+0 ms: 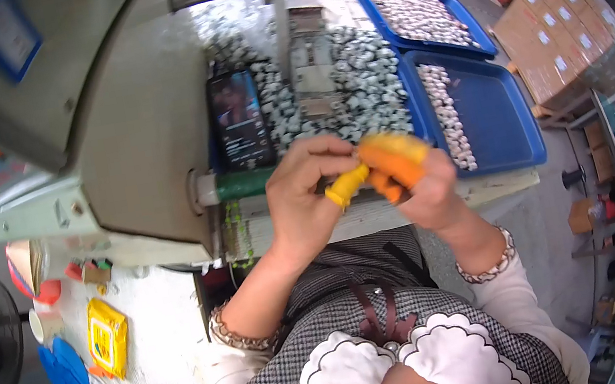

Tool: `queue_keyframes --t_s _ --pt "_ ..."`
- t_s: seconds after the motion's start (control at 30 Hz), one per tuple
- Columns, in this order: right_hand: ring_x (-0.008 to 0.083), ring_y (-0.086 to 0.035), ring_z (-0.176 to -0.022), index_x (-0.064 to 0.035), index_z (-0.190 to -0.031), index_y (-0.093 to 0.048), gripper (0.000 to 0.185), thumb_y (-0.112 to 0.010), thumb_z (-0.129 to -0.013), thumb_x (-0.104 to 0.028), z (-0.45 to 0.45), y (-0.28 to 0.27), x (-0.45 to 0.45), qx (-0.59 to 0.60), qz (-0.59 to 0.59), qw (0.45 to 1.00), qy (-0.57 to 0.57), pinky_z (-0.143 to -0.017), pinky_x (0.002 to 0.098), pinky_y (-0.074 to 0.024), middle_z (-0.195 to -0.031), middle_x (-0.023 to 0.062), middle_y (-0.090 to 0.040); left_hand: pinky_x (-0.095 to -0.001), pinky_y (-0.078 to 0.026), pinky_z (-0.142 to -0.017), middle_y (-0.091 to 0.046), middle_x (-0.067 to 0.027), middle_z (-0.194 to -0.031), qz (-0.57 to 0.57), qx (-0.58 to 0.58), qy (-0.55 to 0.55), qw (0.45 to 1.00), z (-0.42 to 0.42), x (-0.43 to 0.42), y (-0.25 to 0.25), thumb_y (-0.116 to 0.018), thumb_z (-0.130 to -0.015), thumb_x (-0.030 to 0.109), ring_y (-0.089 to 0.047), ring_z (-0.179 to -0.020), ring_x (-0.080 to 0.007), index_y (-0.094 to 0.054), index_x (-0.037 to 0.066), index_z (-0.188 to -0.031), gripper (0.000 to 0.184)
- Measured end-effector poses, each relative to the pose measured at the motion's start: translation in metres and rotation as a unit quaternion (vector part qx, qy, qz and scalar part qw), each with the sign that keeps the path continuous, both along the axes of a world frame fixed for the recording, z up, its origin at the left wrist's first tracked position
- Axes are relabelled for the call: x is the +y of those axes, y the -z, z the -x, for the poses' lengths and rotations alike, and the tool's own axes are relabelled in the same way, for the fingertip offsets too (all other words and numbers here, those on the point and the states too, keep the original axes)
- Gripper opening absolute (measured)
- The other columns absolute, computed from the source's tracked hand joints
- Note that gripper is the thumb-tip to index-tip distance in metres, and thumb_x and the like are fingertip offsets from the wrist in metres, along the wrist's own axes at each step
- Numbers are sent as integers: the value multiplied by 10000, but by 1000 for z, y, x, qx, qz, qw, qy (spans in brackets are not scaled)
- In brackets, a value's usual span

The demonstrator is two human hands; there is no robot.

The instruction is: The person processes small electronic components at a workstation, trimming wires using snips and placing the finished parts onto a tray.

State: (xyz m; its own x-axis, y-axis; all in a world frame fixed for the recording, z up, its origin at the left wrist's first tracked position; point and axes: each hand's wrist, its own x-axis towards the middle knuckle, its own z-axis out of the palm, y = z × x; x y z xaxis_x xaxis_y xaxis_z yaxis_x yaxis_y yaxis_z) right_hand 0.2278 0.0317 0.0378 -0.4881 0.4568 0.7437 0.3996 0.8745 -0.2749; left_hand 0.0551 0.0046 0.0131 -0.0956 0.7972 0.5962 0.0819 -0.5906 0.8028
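Note:
My left hand (304, 192) and my right hand (428, 184) meet in front of my body, fingers closed and fingertips together. A yellow finger cot (346, 187) covers the left thumb. Yellow and orange finger cots (397, 158) sit on the right fingers, blurred by motion. Whatever is pinched between the fingertips is hidden or too small to name. Just left of my left hand is a green cylinder (241, 184) on the machine (131, 132). Behind both hands lies a heap of small white-and-dark parts (369, 72).
A phone (240, 118) with a lit screen leans by the heap. At right, one blue tray (494, 116) holds a few rows of small parts; another blue tray (490, 43) is mostly covered. A yellow wipes pack (108, 337) and blue glove (67, 370) lie left.

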Motion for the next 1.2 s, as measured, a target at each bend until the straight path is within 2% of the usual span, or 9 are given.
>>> queue_keyframes --t_s 0.1,0.23,0.33,0.6,0.67,0.77,0.87,1.0,1.2 --pt "270 -649 -743 -32 -987 -701 362 -736 -627 -22 -6 1 9 -19 48 998 28 -649 332 -535 -916 112 -664 -319 -503 -729 -633 -91 -968 -47 141 -56 987 6 -4 -7 -759 -683 14 -614 -892 -242 -676 51 -861 200" --pt "97 -615 -694 -17 -924 -684 194 -755 -753 -75 -60 18 56 -19 351 921 167 -621 243 -492 -798 49 -671 -453 -397 -905 -610 -57 -1015 -75 375 -239 892 40 -11 2 -703 -688 89 -555 -970 -287 -665 82 -935 250" --pt "96 -628 -678 2 -874 -681 187 -765 -748 -110 -140 49 109 48 365 889 270 -646 247 -506 -754 60 -687 -470 -336 -974 -594 -56 -1041 0 493 -288 821 61 -16 30 -600 -762 124 -524 -1018 -273 -625 67 -1087 331" --pt "78 -627 -622 -50 -862 -718 151 -752 -743 -139 -223 101 199 57 444 824 347 -457 220 -463 -701 30 -675 -432 -261 -993 -581 -74 -1018 6 517 -300 802 59 -18 33 -477 -710 203 -524 -1011 -243 -592 64 -1158 483" --pt "113 -635 -621 -34 -839 -717 167 -765 -727 -148 -226 99 206 -5 462 803 376 -506 258 -487 -711 58 -685 -429 -263 -987 -584 -70 -1012 3 517 -306 799 59 -17 36 -479 -717 219 -530 -1003 -239 -594 64 -1155 479" --pt "195 -661 -692 -22 -865 -719 200 -772 -694 -110 -213 84 200 -127 257 883 372 -663 315 -516 -783 123 -688 -422 -265 -979 -591 -63 -1002 1 519 -316 795 58 -17 37 -483 -730 243 -541 -992 -231 -601 64 -1150 471" --pt "204 -661 -701 -8 -863 -710 166 -745 -717 -79 -153 45 169 -79 286 926 233 -661 313 -518 -797 113 -688 -417 -267 -975 -599 -56 -996 -2 514 -316 798 56 -17 35 -501 -728 240 -546 -988 -224 -612 65 -1140 461" --pt "314 -631 -870 -109 -949 -709 206 -721 -748 -152 -102 32 148 -348 228 885 207 -786 403 -513 -918 135 -650 -418 -269 -972 -594 -51 -1000 -6 505 -313 804 55 -15 37 -523 -696 239 -543 -985 -220 -611 70 -1143 486" --pt "326 -645 -826 -105 -989 -690 202 -655 -798 -158 -94 37 157 -360 195 884 226 -743 420 -521 -873 136 -662 -415 -303 -951 -583 -30 -999 -15 478 -301 825 50 -11 37 -605 -637 111 -534 -988 -209 -594 74 -1147 512"
